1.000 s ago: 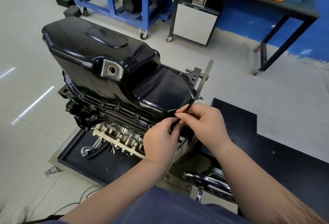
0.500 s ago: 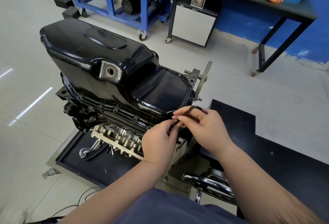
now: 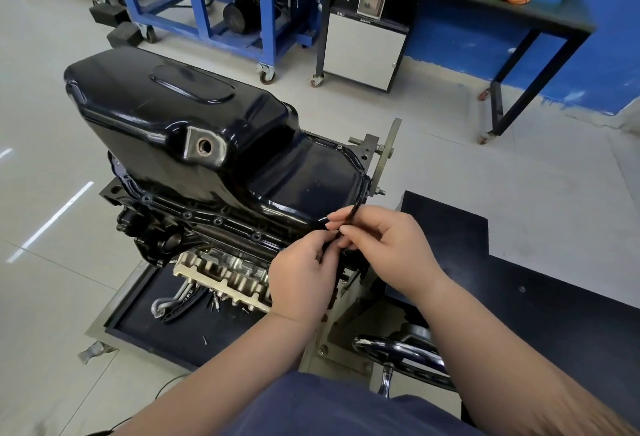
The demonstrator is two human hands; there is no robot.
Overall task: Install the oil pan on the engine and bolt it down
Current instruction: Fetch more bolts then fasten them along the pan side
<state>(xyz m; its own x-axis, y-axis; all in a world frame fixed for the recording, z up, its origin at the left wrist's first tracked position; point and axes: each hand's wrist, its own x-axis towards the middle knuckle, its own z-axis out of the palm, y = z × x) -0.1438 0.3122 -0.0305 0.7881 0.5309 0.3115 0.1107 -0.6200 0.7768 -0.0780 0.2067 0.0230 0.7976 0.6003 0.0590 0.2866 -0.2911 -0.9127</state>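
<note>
Left hand [image 3: 301, 279], right hand [image 3: 384, 248], black tool [image 3: 351, 215]

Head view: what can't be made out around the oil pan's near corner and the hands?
All head view:
Near flange corner: hidden under left hand and right hand.
Tip of thin black tool both hands pinch: hidden by fingers; type unclear.
Far flange of oil pan: hidden behind its body.

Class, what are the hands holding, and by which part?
Seemingly a thin, bent black hex key: the right hand pinches its upper part, the left hand its lower end.
</note>
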